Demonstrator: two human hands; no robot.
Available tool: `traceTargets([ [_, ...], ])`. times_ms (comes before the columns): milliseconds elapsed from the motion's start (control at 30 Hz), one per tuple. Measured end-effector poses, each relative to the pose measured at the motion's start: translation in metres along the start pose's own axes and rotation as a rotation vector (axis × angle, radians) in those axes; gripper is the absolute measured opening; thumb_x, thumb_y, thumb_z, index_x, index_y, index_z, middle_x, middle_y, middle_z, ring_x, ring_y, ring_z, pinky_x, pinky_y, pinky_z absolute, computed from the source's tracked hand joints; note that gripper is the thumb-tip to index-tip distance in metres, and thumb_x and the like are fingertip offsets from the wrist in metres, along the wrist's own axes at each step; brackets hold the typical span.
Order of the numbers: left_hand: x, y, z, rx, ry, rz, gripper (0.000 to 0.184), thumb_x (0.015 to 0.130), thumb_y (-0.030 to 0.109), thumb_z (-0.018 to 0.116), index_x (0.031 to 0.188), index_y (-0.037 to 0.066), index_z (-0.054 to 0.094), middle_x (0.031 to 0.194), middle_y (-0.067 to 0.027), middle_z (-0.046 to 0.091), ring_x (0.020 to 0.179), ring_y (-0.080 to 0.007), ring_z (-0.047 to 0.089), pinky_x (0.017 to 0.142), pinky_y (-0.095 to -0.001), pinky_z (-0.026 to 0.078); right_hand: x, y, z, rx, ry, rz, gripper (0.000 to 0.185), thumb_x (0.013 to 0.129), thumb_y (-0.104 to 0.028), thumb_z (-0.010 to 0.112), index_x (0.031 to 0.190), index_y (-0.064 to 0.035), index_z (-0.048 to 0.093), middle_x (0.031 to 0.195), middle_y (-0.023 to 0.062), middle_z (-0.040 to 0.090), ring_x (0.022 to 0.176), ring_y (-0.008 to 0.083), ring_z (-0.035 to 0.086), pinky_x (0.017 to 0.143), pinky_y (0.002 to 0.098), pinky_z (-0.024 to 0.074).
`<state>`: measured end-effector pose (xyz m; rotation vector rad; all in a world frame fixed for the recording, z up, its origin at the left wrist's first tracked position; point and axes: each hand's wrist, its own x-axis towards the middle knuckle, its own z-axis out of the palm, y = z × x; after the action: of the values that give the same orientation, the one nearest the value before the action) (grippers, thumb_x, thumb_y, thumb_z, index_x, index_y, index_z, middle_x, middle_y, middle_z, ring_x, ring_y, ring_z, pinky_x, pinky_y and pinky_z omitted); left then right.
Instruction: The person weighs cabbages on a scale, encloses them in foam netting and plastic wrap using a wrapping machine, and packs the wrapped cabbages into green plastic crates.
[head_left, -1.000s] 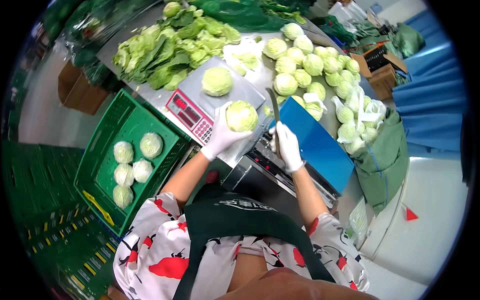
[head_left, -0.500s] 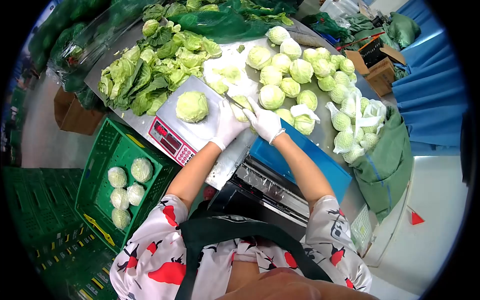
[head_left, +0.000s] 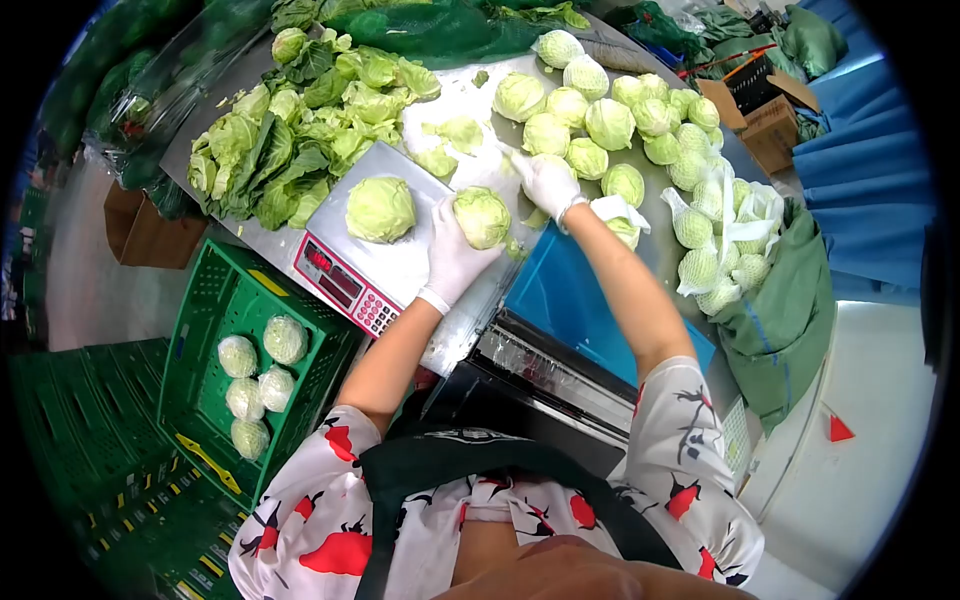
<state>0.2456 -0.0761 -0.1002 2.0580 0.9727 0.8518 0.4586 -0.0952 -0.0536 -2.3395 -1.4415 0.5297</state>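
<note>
Metal bench (head_left: 662,255): left hand (head_left: 455,260) clasps a cabbage (head_left: 482,217) at the scale's (head_left: 405,268) right edge; slackened fingers could drop it. Right hand's (head_left: 550,185) grip: cannot tell.

Smooth grey metal scale pan (head_left: 402,264)

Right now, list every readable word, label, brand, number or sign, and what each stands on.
None reads clearly.
Red lit digits on the digital weighing scale: too blurred to read.
Markings on the scale's keypad: too small to read.
White lettering on the dark green apron: seen too edge-on to read.
Any print on the open cardboard carton: too blurred to tell.
</note>
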Motion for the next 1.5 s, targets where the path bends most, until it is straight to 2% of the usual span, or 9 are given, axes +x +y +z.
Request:
traceTargets([
  [100,-0.007,0.008,-0.009,0.057,-0.005,-0.013,0.100,0.060,0.028,0.090,0.137,0.002,0.033,0.129,-0.0217,0.042,0.117,-0.0395,0.049,0.100,-0.0434,0.045,0.051,0.015,-0.009,-0.091,0.269,-0.226,0.046,0.101,-0.042,0.039,0.132,-0.0132,0.056,0.104,0.0241,0.068,0.096,0.0435,0.064,0.087,0.0494,0.0489],
  [167,-0.013,0.002,-0.008,0.022,-0.018,-0.053,0.101,0.059,0.028,0.090,0.137,0.002,0.032,0.128,-0.0219,0.042,0.117,-0.0395,0.049,0.100,-0.0437,0.045,0.064,-0.013,-0.038,0.323,0.328,-0.144,0.057,0.095,-0.048,0.051,0.136,-0.0081,0.049,0.103,0.0259,0.068,0.096,0.0417,0.065,0.085,0.0472,0.0501],
  [367,-0.013,-0.004,-0.010,-0.103,0.026,-0.121,0.102,0.059,0.028,0.091,0.137,0.002,0.032,0.126,-0.0226,0.043,0.116,-0.0394,0.050,0.100,-0.0440,0.045,0.045,-0.037,-0.009,0.044,-0.112,-0.166,0.084,0.070,-0.075,0.065,0.101,0.0033,0.070,0.089,0.0253,0.070,0.082,0.0360,0.069,0.076,0.0404,0.0542],
  [500,-0.016,-0.008,-0.011,-0.141,0.032,-0.093,0.103,0.061,0.028,0.091,0.138,-0.001,0.030,0.128,-0.0238,0.047,0.120,-0.0365,0.051,0.102,-0.0428,0.044,-0.008,-0.048,0.003,0.040,-0.315,-0.111,0.063,0.074,-0.065,0.067,0.089,-0.0045,0.074,0.085,0.0195,0.072,0.079,0.0330,0.070,0.075,0.0378,0.0551],
  [800,-0.024,-0.018,-0.009,-0.514,0.078,-0.127,0.098,0.063,0.018,0.090,0.139,0.001,0.031,0.131,-0.0193,0.046,0.122,-0.0291,0.051,0.104,-0.0387,0.043,0.021,-0.024,0.008,-0.066,0.062,-0.263,0.027,0.084,-0.031,0.063,0.085,-0.0046,0.070,0.077,0.0201,0.069,0.072,0.0374,0.067,0.071,0.0431,0.0545],
  [967,-0.035,0.001,-0.032,-0.820,-0.030,-0.248,0.100,0.067,0.011,0.087,0.144,0.000,0.025,0.136,-0.0175,0.044,0.127,-0.0259,0.047,0.108,-0.0389,0.040,0.069,-0.031,-0.052,0.495,0.275,0.098,0.052,0.091,-0.052,0.059,0.110,-0.0047,0.068,0.066,0.0052,0.069,0.056,0.0108,0.065,0.052,0.0258,0.0512],
  [1100,-0.033,0.000,-0.041,-0.698,-0.114,-0.108,0.103,0.068,0.009,0.086,0.148,0.001,0.021,0.137,-0.0169,0.044,0.130,-0.0258,0.046,0.110,-0.0399,0.038,0.018,-0.095,-0.082,0.353,-0.207,-0.064,0.078,0.082,-0.055,0.071,0.137,-0.0018,0.053,0.069,0.0079,0.063,0.053,0.0109,0.061,0.046,0.0248,0.0479],
  [1300,-0.023,0.007,-0.060,-1.028,-0.326,-0.213,0.103,0.069,0.011,0.084,0.151,0.002,0.022,0.140,-0.0139,0.044,0.131,-0.0243,0.045,0.111,-0.0388,0.038,-0.002,-0.087,-0.042,0.337,-0.712,-0.071,0.053,0.082,-0.052,0.074,0.101,-0.0032,0.069,0.058,0.0007,0.058,0.047,0.0081,0.054,0.043,0.0230,0.0417],
  [1500,-0.034,0.023,-0.076,-1.853,-0.595,-0.507,0.102,0.074,0.058,0.065,0.152,0.005,0.025,0.151,-0.0226,0.035,0.135,-0.0383,0.043,0.099,-0.0496,0.051,0.019,-0.064,-0.047,0.606,-0.526,0.191,0.045,0.084,-0.047,0.074,0.096,-0.0034,0.067,0.059,0.0007,0.060,0.044,0.0055,0.052,0.038,0.0220,0.0386],
])
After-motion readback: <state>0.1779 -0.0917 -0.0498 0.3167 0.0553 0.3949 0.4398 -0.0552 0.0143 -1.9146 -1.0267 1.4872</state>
